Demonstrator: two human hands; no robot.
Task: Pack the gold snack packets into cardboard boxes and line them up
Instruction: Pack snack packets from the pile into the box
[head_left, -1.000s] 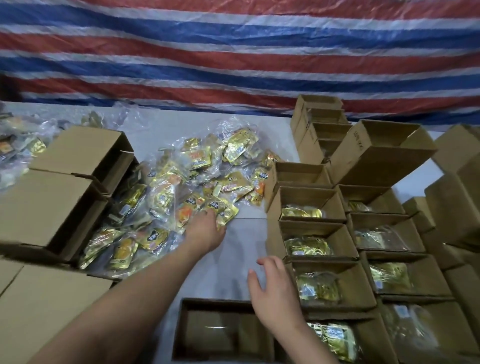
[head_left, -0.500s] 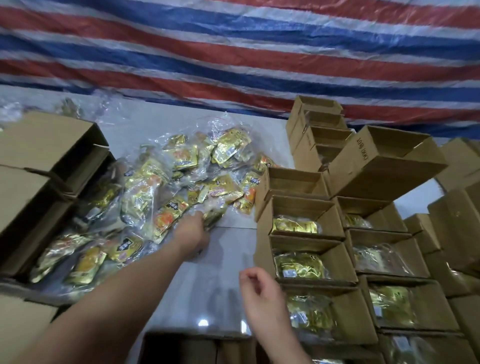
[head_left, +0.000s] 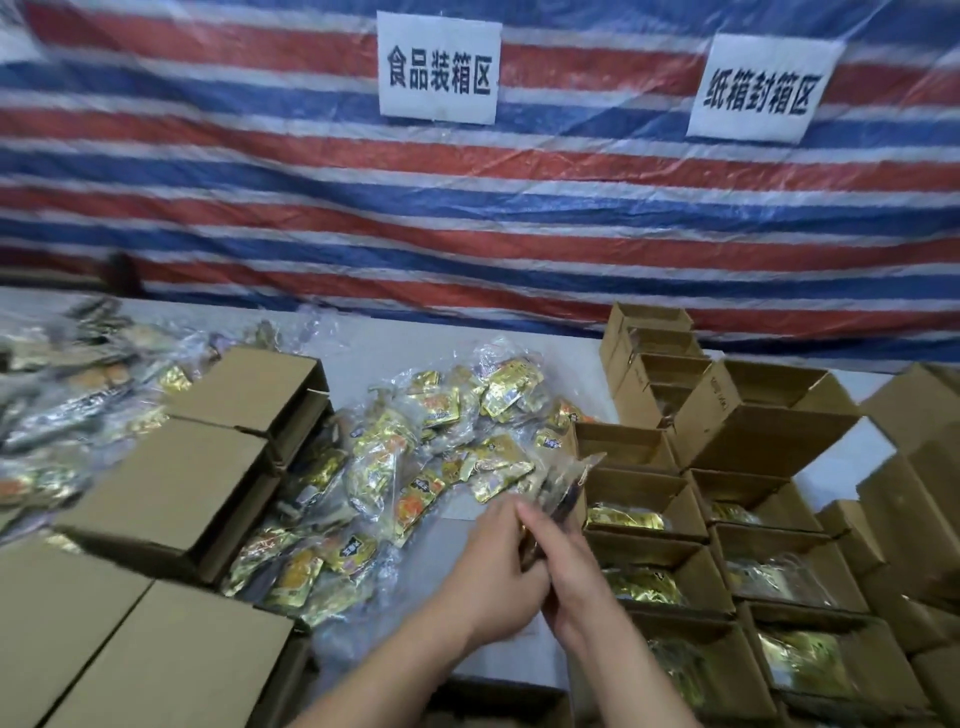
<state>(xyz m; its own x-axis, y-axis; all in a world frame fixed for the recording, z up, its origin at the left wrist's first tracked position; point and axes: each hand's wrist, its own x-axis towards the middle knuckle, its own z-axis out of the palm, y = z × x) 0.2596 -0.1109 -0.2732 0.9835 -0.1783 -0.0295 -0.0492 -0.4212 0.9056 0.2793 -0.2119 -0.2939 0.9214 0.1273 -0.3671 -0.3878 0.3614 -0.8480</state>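
A heap of clear bags holding gold snack packets (head_left: 415, 467) lies on the white table in the middle. My left hand (head_left: 493, 571) and my right hand (head_left: 576, 577) meet just right of the heap and both grip one bag of packets (head_left: 563, 488), which sticks up above my fingers. Directly to the right stand two rows of open cardboard boxes (head_left: 644, 499), most with gold packets inside. The nearest one in the left row (head_left: 670, 577) is right beside my right hand.
Closed cardboard boxes (head_left: 171, 483) are stacked at the left, with more bags of packets (head_left: 62, 405) behind them. Further boxes (head_left: 914, 483) crowd the right edge. An open box (head_left: 753, 410) sits tilted on the back rows. A striped tarp with two white signs hangs behind.
My left hand has lifted a bag out of the heap and come right. My right hand has risen to meet it and taken hold too. The camera has tilted up.
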